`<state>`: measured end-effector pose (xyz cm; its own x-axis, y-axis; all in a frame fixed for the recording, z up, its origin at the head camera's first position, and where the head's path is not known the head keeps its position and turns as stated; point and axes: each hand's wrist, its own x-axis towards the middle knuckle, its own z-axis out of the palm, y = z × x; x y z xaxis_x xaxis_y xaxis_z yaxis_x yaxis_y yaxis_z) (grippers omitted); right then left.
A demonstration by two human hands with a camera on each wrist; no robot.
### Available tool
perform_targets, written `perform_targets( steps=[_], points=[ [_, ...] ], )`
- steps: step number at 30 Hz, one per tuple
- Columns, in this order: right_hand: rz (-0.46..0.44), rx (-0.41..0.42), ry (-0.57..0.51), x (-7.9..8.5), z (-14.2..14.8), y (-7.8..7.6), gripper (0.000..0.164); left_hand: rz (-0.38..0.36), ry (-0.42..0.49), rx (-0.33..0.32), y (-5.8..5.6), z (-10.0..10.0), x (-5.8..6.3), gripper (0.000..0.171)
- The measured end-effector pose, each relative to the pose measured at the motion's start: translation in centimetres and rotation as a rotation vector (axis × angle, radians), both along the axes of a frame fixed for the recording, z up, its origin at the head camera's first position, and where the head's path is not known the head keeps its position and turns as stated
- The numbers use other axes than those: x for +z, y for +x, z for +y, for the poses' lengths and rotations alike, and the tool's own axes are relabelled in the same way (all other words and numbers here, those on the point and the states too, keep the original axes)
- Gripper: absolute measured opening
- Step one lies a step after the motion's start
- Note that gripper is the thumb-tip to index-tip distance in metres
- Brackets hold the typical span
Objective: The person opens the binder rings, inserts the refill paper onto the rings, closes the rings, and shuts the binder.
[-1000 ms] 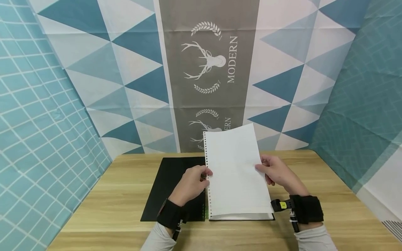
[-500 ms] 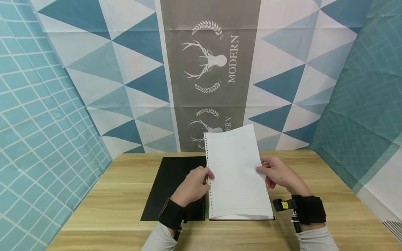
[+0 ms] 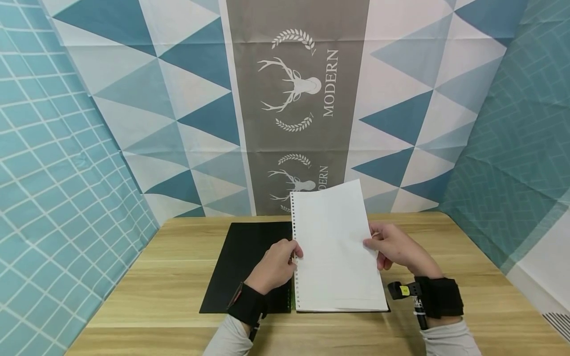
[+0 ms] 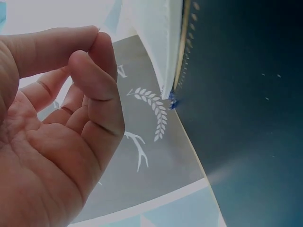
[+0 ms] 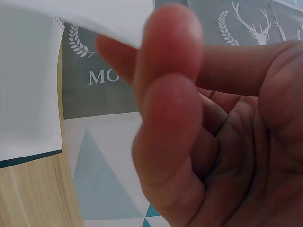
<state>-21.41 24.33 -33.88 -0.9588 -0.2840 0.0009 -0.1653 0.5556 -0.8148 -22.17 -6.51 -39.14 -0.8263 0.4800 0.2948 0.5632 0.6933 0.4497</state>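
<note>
White loose-leaf paper (image 3: 331,237), punched with holes down its left side, is held raised and slanted over the right half of an open binder. My left hand (image 3: 275,264) pinches the punched edge between thumb and fingers; in the left wrist view, that hand's (image 4: 61,123) fingertips meet. On the opposite edge, my right hand (image 3: 396,247) grips the paper with its thumb in front. The right wrist view has the right hand (image 5: 208,123) close up, with the paper (image 5: 85,12) at its fingertips. The binder's black cover (image 3: 242,264) lies flat at left. Its rings are mostly hidden.
Beneath everything is a wood-grain table (image 3: 147,291). A patterned cloth backdrop (image 3: 307,113) rises behind its far edge, with blue tiled cloth (image 3: 67,148) on the left and a teal one (image 3: 503,163) on the right. Black camera straps (image 3: 441,296) wrap both wrists.
The paper's top edge has dropped slightly, and the gap along its bottom edge has narrowed. Both hands keep their grip, with the left hand a little lower than a second ago.
</note>
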Motion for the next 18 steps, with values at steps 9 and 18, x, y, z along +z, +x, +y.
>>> perform_targets(
  steps=[9, 18],
  points=[
    [-0.035, -0.012, -0.012, 0.0, 0.7, 0.1, 0.032, 0.017, 0.022, 0.004, 0.2, 0.8, -0.5, 0.018],
    [-0.045, 0.062, -0.030, 0.1, 1.1, 0.3, 0.034, 0.041, 0.007, 0.029, 0.1, 0.7, -0.6, 0.021]
  ],
)
